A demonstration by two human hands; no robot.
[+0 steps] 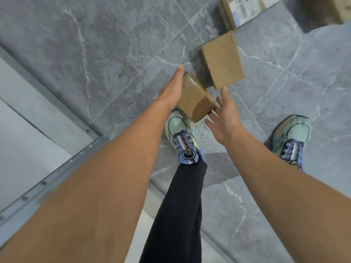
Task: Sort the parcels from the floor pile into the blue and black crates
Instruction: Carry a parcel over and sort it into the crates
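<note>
— Hands first: where were they?

— Left hand (171, 88) lay flat and open against the left face of the small brown taped cardboard parcel (193, 98); right hand (225, 118), fingers spread, was just short of its near right corner, gripping nothing.

— How to lift it well?

— Probably press both palms on opposite faces before raising.

— Anything unseen?

— Beyond it sat a larger plain cardboard box (222, 60); farther, labelled cartons (240, 10) were cut off. Neither crate showed.

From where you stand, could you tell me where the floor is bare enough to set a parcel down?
The grey tile floor is bare on the left, between the metal-edged panel and the left hand. More bare tile lies right of the larger cardboard box. It is crowded in the middle: small taped box, both hands, right hand, and shoes.
</note>
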